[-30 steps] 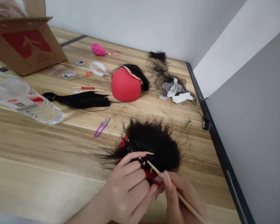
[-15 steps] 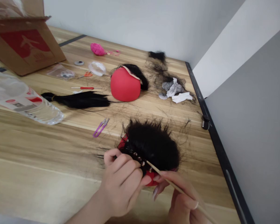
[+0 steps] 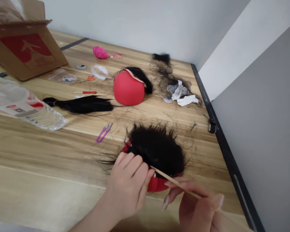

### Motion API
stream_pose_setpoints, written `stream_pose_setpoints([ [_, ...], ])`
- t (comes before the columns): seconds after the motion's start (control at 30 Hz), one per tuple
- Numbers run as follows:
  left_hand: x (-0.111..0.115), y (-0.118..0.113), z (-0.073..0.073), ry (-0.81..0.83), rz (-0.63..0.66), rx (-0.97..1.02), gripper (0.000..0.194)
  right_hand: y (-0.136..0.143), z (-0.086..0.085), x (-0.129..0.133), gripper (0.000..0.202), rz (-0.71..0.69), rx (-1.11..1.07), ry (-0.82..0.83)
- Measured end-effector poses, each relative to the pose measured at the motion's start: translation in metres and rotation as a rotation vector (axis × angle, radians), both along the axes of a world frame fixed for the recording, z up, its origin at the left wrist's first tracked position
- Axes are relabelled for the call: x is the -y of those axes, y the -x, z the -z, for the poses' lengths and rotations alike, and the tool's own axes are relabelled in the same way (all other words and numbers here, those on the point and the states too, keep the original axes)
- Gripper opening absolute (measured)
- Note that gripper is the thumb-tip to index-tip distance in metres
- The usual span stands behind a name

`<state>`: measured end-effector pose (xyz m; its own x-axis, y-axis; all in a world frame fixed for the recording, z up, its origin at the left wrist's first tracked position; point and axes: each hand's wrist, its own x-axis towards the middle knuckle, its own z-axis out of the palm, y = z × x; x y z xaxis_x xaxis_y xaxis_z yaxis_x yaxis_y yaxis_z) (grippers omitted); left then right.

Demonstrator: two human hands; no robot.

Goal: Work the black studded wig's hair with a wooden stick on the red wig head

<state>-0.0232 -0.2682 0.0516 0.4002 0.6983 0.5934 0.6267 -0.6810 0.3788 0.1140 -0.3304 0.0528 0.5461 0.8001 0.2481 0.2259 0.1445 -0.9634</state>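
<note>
A black hairpiece (image 3: 158,148) with short bristly hair lies over a red form (image 3: 157,185) near the table's front. My left hand (image 3: 129,182) is closed at its near left edge, fingers curled into the black hair; strands stick out to the left of the knuckles. What lies under those fingers is hidden. A thin wooden stick (image 3: 170,179) is held in my right hand (image 3: 199,201), between thumb and fingers. Its tip touches the hair beside my left thumb. One small shiny stud (image 3: 155,175) shows on the near edge.
Purple thread snips (image 3: 104,132) lie left of the hairpiece. Behind are a red dome (image 3: 129,88) with hair, a tied hair bundle (image 3: 84,104), and a red-handled tool (image 3: 89,92). A water bottle (image 3: 26,104) and cardboard box (image 3: 29,53) stand left. Crumpled cloth (image 3: 180,91) sits right.
My left hand has rolled forward over the near edge, covering studs that showed before. My right hand has shifted slightly right and its thumb has slid back along the stick.
</note>
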Motion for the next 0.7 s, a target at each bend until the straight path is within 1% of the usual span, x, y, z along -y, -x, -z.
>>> stream_pose_setpoints([
  [0.03, 0.000, -0.001, -0.001, 0.010, -0.005, -0.004, 0.027, 0.001, -0.003, -0.003, 0.042, 0.011, -0.131, -0.007],
  [0.07, 0.000, -0.002, -0.002, 0.016, -0.009, -0.012, 0.027, 0.002, -0.005, -0.005, 0.045, -0.037, -0.236, -0.019],
  [0.1, 0.000, -0.002, -0.003, 0.017, -0.010, -0.027, 0.027, 0.001, -0.006, -0.007, 0.044, -0.060, -0.320, -0.028],
  [0.17, 0.001, -0.003, -0.005, 0.011, -0.006, -0.059, 0.026, 0.000, -0.005, -0.009, 0.043, -0.107, -0.399, -0.070],
  [0.27, 0.002, -0.002, -0.005, 0.006, -0.006, -0.094, 0.025, -0.004, -0.001, -0.009, 0.043, -0.117, -0.426, -0.112],
  [0.33, 0.002, -0.001, -0.005, 0.000, 0.002, -0.097, 0.024, -0.007, 0.003, -0.009, 0.044, -0.142, -0.444, -0.111],
  [0.4, 0.002, 0.001, -0.003, -0.012, 0.029, -0.088, 0.024, -0.014, 0.008, -0.010, 0.045, -0.217, -0.447, -0.125],
  [0.5, 0.001, 0.005, -0.001, -0.034, 0.078, -0.064, 0.024, -0.026, 0.013, -0.013, 0.048, -0.394, -0.400, -0.175],
  [0.57, 0.000, 0.006, -0.001, -0.034, 0.096, -0.044, 0.024, -0.030, 0.014, -0.014, 0.049, -0.457, -0.361, -0.198],
  [0.63, 0.000, 0.008, -0.001, -0.022, 0.118, -0.013, 0.025, -0.027, 0.012, -0.014, 0.047, -0.413, -0.345, -0.194],
  [0.67, 0.000, 0.008, -0.002, -0.015, 0.134, 0.009, 0.025, -0.023, 0.010, -0.013, 0.046, -0.357, -0.351, -0.177],
  [0.7, 0.000, 0.008, -0.002, -0.005, 0.153, 0.031, 0.026, -0.019, 0.008, -0.013, 0.045, -0.244, -0.372, -0.143],
])
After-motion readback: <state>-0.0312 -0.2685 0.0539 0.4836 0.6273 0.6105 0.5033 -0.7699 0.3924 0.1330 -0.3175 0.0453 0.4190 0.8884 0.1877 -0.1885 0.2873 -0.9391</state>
